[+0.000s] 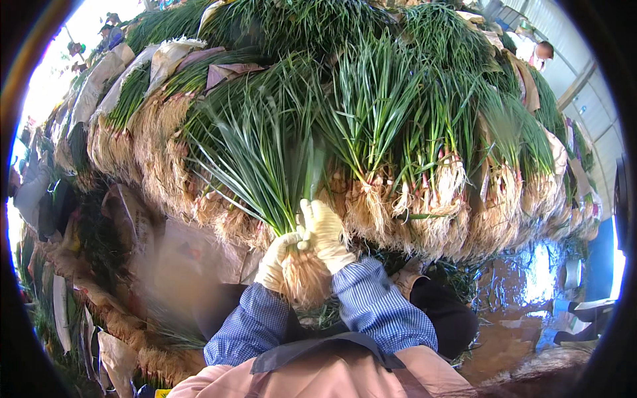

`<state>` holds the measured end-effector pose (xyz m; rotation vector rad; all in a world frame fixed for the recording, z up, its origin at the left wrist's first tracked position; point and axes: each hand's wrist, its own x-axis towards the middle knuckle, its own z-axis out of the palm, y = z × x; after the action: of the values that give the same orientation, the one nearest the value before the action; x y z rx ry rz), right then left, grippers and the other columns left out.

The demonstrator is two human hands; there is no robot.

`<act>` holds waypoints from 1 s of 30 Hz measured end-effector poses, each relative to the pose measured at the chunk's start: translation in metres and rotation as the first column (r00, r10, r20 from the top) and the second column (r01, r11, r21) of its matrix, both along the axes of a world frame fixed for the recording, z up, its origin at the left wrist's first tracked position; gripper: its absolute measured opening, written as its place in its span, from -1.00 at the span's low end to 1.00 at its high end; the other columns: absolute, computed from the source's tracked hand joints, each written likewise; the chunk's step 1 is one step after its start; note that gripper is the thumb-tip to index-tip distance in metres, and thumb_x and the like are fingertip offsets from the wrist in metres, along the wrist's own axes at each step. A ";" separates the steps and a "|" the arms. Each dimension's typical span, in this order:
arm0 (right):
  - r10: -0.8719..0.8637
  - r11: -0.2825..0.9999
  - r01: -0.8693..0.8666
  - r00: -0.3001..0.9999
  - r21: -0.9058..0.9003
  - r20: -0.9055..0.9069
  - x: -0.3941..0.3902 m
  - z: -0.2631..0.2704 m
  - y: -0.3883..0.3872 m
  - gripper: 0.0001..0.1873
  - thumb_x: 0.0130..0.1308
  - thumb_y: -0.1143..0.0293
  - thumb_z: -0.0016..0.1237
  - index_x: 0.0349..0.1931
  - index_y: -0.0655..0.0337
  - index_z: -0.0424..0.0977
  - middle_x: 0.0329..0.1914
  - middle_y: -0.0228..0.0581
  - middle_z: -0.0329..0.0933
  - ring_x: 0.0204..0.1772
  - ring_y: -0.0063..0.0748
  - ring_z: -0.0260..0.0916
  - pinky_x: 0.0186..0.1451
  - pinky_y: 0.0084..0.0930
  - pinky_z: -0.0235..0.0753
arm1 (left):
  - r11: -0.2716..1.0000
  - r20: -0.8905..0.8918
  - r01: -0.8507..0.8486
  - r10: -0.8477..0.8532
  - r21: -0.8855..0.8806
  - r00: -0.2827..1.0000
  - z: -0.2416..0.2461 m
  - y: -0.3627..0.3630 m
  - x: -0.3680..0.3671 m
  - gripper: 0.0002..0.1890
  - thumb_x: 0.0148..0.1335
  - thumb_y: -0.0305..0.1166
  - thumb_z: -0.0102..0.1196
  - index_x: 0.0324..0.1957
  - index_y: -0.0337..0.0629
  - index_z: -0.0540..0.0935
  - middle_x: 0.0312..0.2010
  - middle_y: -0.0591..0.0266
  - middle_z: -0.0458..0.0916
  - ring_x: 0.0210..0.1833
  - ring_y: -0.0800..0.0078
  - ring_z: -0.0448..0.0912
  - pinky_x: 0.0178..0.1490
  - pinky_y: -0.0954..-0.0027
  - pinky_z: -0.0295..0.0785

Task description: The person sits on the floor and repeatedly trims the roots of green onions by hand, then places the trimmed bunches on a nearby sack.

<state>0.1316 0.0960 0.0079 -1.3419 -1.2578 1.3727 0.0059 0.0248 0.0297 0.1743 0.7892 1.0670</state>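
A bunch of green garlic or similar green onions (278,189) stands before me, its long leaves fanning up and left. Its pale, stringy roots (304,278) hang down between my wrists. My left hand (278,258), in a cream glove, is closed around the bunch just above the roots. On the other side, my right hand (326,236), gloved alike, lies against the bunch with some fingers pointing up. Whether it grips is hidden. Just past my hands, more bunches (368,199) lie in a row, roots towards me.
Paper-wrapped bunches (114,114) are piled to the left and behind. A brown sheet (204,248) lies at left near my knee. Wet, reflective floor (517,298) shows at right, with another person's legs (572,326). Other people appear at upper right (540,52) and upper left (110,36).
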 end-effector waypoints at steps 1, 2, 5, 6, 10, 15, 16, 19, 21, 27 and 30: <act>0.013 0.973 -0.090 0.942 0.214 0.337 -0.005 -0.001 0.003 -0.63 0.55 0.02 -0.11 -0.29 0.14 0.43 -0.53 -0.31 0.45 -0.52 -0.35 0.43 -0.48 -0.40 0.46 | 0.999 -0.084 0.019 -0.021 -0.030 0.996 -0.002 0.003 -0.001 -0.74 0.42 -0.33 0.05 -0.11 -0.37 0.61 -0.47 0.17 0.65 -0.46 0.32 0.67 -0.40 0.51 0.62; -0.159 0.865 -0.246 0.694 0.438 0.703 -0.006 0.001 0.007 -0.62 0.52 0.02 -0.08 -0.33 0.14 0.44 -0.52 -0.29 0.45 -0.47 -0.30 0.45 -0.38 -0.36 0.50 | 0.999 -0.137 -0.003 -0.001 -0.032 0.991 -0.003 0.004 -0.001 -0.74 0.40 -0.32 0.05 -0.13 -0.37 0.62 -0.46 0.20 0.65 -0.48 0.33 0.67 -0.40 0.53 0.62; -0.057 0.932 -0.199 0.744 0.303 0.666 -0.008 0.035 0.029 -0.64 0.57 0.08 -0.15 -0.31 0.14 0.49 -0.48 -0.31 0.47 -0.46 -0.36 0.43 -0.38 -0.36 0.50 | 0.985 0.072 -0.140 0.133 0.105 0.988 -0.002 0.003 -0.002 -0.76 0.39 -0.34 0.05 -0.15 -0.37 0.62 -0.47 0.25 0.63 -0.47 0.36 0.65 -0.41 0.53 0.61; 0.036 0.974 -0.171 0.771 0.151 0.635 -0.006 0.055 0.035 -0.65 0.59 0.12 -0.19 -0.28 0.15 0.50 -0.45 -0.33 0.48 -0.45 -0.42 0.42 -0.38 -0.38 0.50 | 0.982 0.198 -0.188 0.187 -0.013 0.962 0.000 0.001 0.002 -0.79 0.36 -0.37 0.06 -0.16 -0.35 0.61 -0.49 0.27 0.59 -0.45 0.38 0.63 -0.37 0.50 0.61; -0.286 0.911 0.248 0.955 0.329 0.074 0.035 0.136 0.059 -0.62 0.63 0.07 -0.22 -0.32 0.10 0.47 -0.57 -0.44 0.50 -0.61 -0.69 0.30 -0.63 -0.66 0.31 | 1.000 0.129 0.015 -0.017 0.016 0.991 0.029 -0.014 0.002 -0.84 0.30 -0.39 0.16 -0.19 -0.29 0.59 -0.53 0.30 0.54 -0.45 0.37 0.60 -0.35 0.47 0.60; 0.370 0.928 -0.355 0.841 -0.113 0.394 0.080 0.090 -0.023 -0.79 0.56 0.23 -0.17 -0.14 0.14 0.45 -0.27 -0.17 0.61 -0.29 -0.47 0.50 -0.26 -0.44 0.53 | 0.960 0.152 -0.233 0.210 0.153 0.966 0.066 -0.003 -0.031 -0.82 0.28 -0.37 0.03 -0.37 -0.29 0.54 -0.63 0.27 0.45 -0.55 0.40 0.53 -0.46 0.42 0.63; 0.603 0.777 -0.544 0.500 -0.316 0.622 0.084 0.067 -0.039 -0.78 0.53 0.25 -0.17 -0.05 0.18 0.45 -0.20 -0.09 0.62 -0.20 -0.36 0.54 -0.18 -0.36 0.56 | 0.957 0.257 -0.249 0.206 0.149 0.944 0.067 0.005 -0.036 -0.81 0.28 -0.37 0.02 -0.37 -0.30 0.53 -0.63 0.27 0.43 -0.56 0.40 0.52 -0.47 0.40 0.63; 0.647 0.663 -0.528 0.047 -0.530 0.761 0.087 0.020 -0.046 -0.59 0.47 0.34 -0.18 0.24 0.31 0.42 0.00 0.12 0.65 0.07 -0.03 0.66 0.07 -0.13 0.63 | 0.959 0.387 -0.199 0.109 0.201 0.915 0.056 0.025 -0.037 -0.84 0.27 -0.41 0.09 -0.33 -0.35 0.55 -0.59 0.22 0.50 -0.53 0.35 0.58 -0.47 0.39 0.66; 0.196 0.923 -0.385 0.430 -0.017 0.882 0.078 0.015 -0.013 -0.53 0.50 0.38 -0.19 0.38 0.23 0.27 -0.03 0.09 0.64 -0.07 -0.05 0.67 -0.02 -0.15 0.66 | 0.980 0.139 -0.196 0.192 0.015 0.971 0.040 0.025 -0.026 -0.84 0.29 -0.48 0.09 -0.20 -0.41 0.58 -0.49 0.11 0.62 -0.43 0.26 0.69 -0.41 0.32 0.70; 0.306 0.952 -0.151 0.504 -0.267 0.807 0.039 0.064 0.083 -0.68 0.54 0.30 -0.19 0.16 0.22 0.44 0.05 0.05 0.60 -0.02 -0.17 0.64 0.12 -0.30 0.61 | 0.971 0.349 -0.099 0.017 0.218 0.937 0.017 0.006 -0.017 -0.59 0.20 -0.52 0.13 0.11 -0.45 0.50 -0.29 0.05 0.67 -0.22 0.25 0.71 -0.19 0.27 0.74; 0.352 0.936 -0.281 0.754 -0.212 0.554 0.045 0.065 0.051 -0.73 0.52 0.22 -0.11 -0.07 0.25 0.51 -0.22 -0.11 0.61 -0.30 -0.34 0.57 -0.16 -0.36 0.64 | 0.980 0.245 -0.156 0.123 0.121 0.962 0.012 -0.001 -0.019 -0.60 0.19 -0.59 0.13 0.11 -0.43 0.54 0.03 -0.21 0.68 0.10 0.00 0.68 0.08 0.08 0.72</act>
<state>0.1771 0.1474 0.0728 -1.7808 -1.9184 1.3088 -0.0128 0.0233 0.0421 0.1077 0.5177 1.2524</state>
